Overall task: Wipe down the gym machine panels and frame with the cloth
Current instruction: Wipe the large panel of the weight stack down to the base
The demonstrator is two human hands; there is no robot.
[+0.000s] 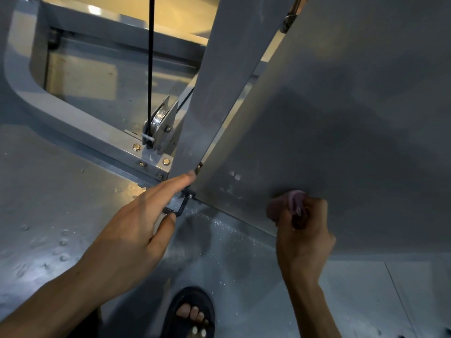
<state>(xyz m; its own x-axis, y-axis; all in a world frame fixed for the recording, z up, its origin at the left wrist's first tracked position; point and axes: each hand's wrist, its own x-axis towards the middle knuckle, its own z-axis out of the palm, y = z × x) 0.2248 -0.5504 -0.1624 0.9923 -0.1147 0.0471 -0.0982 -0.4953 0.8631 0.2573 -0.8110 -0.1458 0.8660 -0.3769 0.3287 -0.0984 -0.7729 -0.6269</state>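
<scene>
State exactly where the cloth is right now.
The cloth is lower right in the head view, bunched in the right hand against the grey panel.

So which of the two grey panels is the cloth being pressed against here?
The wide panel on the right: the right hand grips the pinkish cloth against its lower part. The narrower panel only meets the left hand's fingertips.

Sandalled foot [192, 313] on grey floor [61, 215]
</scene>
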